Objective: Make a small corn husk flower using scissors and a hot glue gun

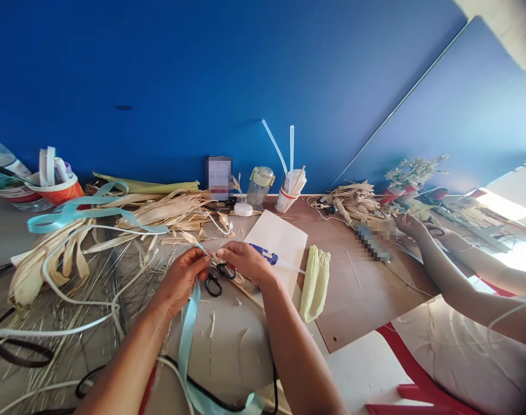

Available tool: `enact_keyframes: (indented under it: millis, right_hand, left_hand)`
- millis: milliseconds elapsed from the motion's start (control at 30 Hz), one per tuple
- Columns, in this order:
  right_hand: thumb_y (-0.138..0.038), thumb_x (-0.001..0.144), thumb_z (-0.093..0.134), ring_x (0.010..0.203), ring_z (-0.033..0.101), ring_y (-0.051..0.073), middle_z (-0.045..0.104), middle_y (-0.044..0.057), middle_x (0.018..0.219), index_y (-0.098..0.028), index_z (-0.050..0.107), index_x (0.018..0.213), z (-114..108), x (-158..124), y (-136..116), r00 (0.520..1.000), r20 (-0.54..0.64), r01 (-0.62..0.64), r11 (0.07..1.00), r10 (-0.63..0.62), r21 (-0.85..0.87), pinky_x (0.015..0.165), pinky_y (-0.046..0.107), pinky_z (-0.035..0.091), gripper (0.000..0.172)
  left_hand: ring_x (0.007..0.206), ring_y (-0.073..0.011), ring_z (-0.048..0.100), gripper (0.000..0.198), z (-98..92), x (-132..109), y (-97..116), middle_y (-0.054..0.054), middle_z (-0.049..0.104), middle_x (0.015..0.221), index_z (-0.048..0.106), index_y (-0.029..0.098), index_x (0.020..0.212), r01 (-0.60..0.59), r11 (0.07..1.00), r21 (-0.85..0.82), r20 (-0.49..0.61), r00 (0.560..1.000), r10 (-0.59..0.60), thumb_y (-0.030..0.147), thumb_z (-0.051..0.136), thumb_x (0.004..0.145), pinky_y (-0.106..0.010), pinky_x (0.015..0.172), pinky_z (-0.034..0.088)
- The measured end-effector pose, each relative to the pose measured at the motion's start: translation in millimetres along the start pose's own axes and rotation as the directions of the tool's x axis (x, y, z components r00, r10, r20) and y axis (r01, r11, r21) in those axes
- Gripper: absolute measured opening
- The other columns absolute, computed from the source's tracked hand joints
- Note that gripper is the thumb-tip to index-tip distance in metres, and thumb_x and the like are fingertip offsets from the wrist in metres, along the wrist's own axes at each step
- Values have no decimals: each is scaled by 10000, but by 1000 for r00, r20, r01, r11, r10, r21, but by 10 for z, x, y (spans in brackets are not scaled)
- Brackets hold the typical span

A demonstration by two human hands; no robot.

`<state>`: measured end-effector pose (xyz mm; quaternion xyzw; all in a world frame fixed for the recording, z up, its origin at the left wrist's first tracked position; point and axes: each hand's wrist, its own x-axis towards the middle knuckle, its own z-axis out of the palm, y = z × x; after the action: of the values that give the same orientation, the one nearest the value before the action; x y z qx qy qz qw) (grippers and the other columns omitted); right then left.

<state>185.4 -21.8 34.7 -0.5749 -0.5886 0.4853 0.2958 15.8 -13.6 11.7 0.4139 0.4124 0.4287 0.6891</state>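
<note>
My left hand (187, 276) is closed in a pinch on a light blue ribbon (188, 328), whose long tail hangs down toward the table's front. A dry husk tip (189, 237) and a bit of blue show just above those fingers. Close by on the right, my right hand (248, 262) has its thumb and fingers pressed together at a thin piece between the hands; its exact grip is hidden. Black-handled scissors (214, 285) lie beneath both hands. A thin light stick (248, 295) runs out under my right wrist.
Dried corn husks (167, 213) and white cable (81, 301) cover the left. A blue glue gun (265, 253) lies on white paper (284, 236), beside a pale green husk bundle (315, 283). A jar (259, 187) and cup (285, 199) stand behind. Another person's arms (444, 271) reach in from the right.
</note>
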Motion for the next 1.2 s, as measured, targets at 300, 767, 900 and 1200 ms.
enact_keyframes:
  millis: [300,767,900,1200]
  right_hand:
    - [-340,753,632,582,443,94,565,-35,659,-154,645,784,195,32,7,993,-95,84,993,-75,86,545,217,321,189]
    - [-319,678,561,530,367,91,452,-54,540,-175,564,650,-199,-65,-58,975,-214,123,956,-65,267,524,229,284,147]
    - [-282,677,562,526,351,83,445,-62,558,-171,609,681,-398,-185,-119,997,-74,38,991,-29,130,507,218,278,121]
    - [-155,738,579,571,435,86,526,-65,581,-168,658,690,-364,-193,-370,941,336,167,915,-37,-367,539,205,318,94]
  left_hand:
    - [519,-80,505,282,0,22,-20,34,611,603,667,152,736,-103,989,-108,-111,990,91,341,823,596,-202,524,390]
    - [1016,-224,653,314,-177,36,116,-40,717,1060,711,235,1027,-123,829,-546,-113,991,73,251,730,714,-394,911,512]
    - [1227,-244,548,277,-267,76,133,-58,703,1155,724,211,841,-225,847,-482,-200,969,144,468,622,827,-408,1054,402]
    - [753,-214,637,303,-104,-105,86,-105,728,772,769,149,788,53,991,120,347,933,-92,432,794,684,-320,761,479]
